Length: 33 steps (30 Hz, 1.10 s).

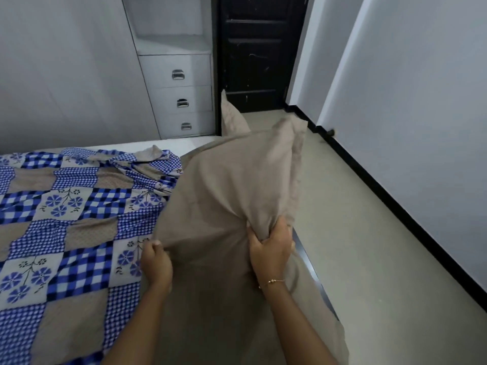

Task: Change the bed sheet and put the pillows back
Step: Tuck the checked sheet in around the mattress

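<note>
A beige pillow (232,185) stands tilted over the right edge of the bed. My left hand (156,262) pinches its lower left edge and my right hand (271,246) grips a bunch of its cover lower right. A blue checked and flowered bed sheet (68,227) lies rumpled across the bed on the left, bunched at its far end. Under my arms more beige fabric (226,320) covers the bed's right side. A second beige pillow (232,115) leans upright against the dark door frame beyond the bed.
A white wardrobe with three drawers (181,98) stands behind the bed. A black door (258,54) is shut at the back. Beige floor (369,233) runs along the bed's right side to a grey wall (421,101) with a black skirting.
</note>
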{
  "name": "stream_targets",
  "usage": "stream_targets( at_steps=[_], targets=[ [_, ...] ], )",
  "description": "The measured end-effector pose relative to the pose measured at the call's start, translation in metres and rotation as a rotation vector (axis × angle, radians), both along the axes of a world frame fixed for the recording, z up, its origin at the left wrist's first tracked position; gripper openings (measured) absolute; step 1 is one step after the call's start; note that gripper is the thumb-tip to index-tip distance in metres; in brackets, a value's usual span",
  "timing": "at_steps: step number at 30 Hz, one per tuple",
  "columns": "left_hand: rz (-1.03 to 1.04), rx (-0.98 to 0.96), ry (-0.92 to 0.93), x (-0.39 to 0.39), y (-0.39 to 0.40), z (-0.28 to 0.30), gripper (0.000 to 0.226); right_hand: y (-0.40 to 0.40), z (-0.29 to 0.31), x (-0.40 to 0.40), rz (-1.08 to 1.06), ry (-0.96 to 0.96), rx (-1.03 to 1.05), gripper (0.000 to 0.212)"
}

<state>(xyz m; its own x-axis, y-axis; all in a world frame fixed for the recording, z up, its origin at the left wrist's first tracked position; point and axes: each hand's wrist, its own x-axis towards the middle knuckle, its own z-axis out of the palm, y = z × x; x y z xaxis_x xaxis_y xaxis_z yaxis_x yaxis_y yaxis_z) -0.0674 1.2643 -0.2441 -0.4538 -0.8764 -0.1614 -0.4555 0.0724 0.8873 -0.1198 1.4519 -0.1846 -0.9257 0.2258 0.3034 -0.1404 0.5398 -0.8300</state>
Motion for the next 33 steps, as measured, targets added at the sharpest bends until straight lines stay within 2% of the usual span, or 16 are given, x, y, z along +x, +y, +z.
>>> stream_targets(
  at_steps=[2,5,7,9,12,15,19,23,28,33],
  targets=[
    [-0.241,0.143,-0.061,0.004,0.018,-0.012,0.013,0.026,-0.022,-0.003,-0.010,-0.203,0.036,0.038],
    [-0.617,0.442,-0.128,0.007,0.060,-0.020,0.039,0.060,-0.062,0.003,0.006,-0.439,0.125,0.024],
    [-0.715,0.553,-0.178,0.004,0.091,-0.030,0.053,0.078,-0.078,0.007,-0.008,-0.561,0.142,0.021],
    [-0.715,0.452,-0.268,-0.008,0.116,-0.043,0.059,0.087,-0.079,0.000,0.045,-0.601,0.148,0.026],
    [-0.635,0.041,-0.395,-0.034,0.152,-0.041,0.036,0.093,-0.059,-0.022,0.086,-0.562,0.270,0.043],
    [-0.641,-0.137,-0.276,-0.069,0.197,-0.015,0.026,0.109,-0.040,-0.049,0.128,-0.474,0.262,0.050],
    [-0.610,-0.291,-0.203,-0.112,0.240,0.012,0.023,0.147,-0.028,-0.077,0.257,-0.467,0.185,0.039],
    [-0.670,-0.387,-0.087,-0.162,0.288,0.029,0.024,0.193,-0.017,-0.120,0.332,-0.487,0.184,0.036],
    [-0.638,-0.363,-0.070,-0.242,0.355,0.049,0.022,0.255,0.005,-0.189,0.502,-0.409,0.304,0.035],
    [-0.652,-0.401,-0.052,-0.320,0.414,0.075,0.020,0.317,0.031,-0.272,0.523,-0.415,0.336,0.037]
  ],
)
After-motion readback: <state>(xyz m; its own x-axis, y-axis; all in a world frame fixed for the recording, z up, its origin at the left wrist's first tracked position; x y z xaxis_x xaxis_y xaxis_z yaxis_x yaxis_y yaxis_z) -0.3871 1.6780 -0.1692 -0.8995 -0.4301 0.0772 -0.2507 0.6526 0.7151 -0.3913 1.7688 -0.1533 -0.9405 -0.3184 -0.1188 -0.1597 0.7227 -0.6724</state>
